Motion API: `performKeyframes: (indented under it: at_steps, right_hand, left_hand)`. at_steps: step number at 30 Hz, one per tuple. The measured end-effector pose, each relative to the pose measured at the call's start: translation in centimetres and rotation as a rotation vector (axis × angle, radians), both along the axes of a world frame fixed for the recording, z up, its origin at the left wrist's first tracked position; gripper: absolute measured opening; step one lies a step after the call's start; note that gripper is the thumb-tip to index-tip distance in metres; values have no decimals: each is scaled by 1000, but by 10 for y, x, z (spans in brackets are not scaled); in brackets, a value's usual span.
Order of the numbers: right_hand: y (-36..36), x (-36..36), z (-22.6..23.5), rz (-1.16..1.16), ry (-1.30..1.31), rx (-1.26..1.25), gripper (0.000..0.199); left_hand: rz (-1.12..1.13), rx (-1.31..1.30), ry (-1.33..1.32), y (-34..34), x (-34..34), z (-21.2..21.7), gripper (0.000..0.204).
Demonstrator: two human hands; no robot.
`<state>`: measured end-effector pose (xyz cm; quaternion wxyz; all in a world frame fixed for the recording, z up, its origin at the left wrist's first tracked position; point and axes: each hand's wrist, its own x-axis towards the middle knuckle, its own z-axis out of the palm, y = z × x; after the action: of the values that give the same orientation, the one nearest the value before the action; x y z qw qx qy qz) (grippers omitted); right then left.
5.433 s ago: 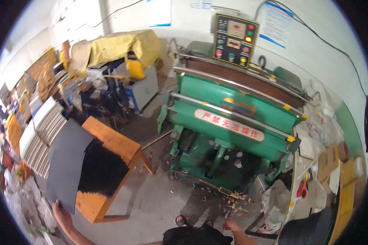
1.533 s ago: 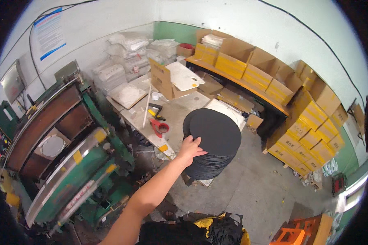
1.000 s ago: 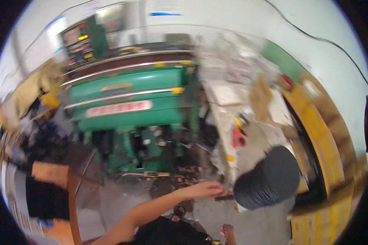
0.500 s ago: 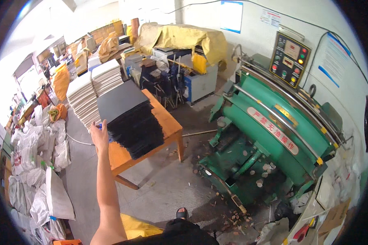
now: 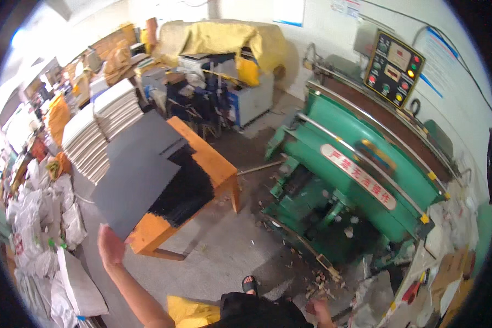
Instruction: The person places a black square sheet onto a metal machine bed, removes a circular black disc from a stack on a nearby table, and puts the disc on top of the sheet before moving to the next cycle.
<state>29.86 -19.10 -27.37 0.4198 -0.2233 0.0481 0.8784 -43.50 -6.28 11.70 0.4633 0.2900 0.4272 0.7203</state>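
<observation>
At the near-left corner of a dark grey sheet (image 5: 130,177), my left hand (image 5: 112,244) closes on its edge. The sheet slants over a pile of black sheets (image 5: 187,191) with ragged near edges, covering part of it. Under the pile is an orange-brown wooden table (image 5: 222,164). My right hand (image 5: 320,311) has come in at the lower edge, beside my dark clothing and apart from the sheet. Its fingers are smeared by motion.
Pale stacked sheets (image 5: 101,123) stand behind the table. To the right is a green press-like machine (image 5: 355,158) with a control panel (image 5: 393,68). White sacks (image 5: 41,218) line the left side. A yellow cover (image 5: 218,41) drapes equipment at the back.
My left hand has pulled the grey sheet toward me and left, off its squared place on the pile. The right hand has come into view. The whole view has shifted slightly.
</observation>
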Motion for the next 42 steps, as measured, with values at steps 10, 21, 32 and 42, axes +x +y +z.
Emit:
performKeyframes:
  at_steps: [10, 21, 32, 42]
  right_hand:
    - [181, -77, 327, -39, -1216, 479, 36]
    - [382, 109, 220, -500, -1355, -236, 40]
    - [463, 158, 105, -421, -1039, -371, 24]
    - [312, 240, 217, -482, -785, -89, 30]
  left_hand:
    - [513, -13, 178, 77, 40, -5, 59]
    - [-468, -518, -103, 90, 313, -79, 45]
    - [-659, -616, -220, 80, 406, -117, 36]
    - [-847, -582, -141, 167, 535, -191, 30]
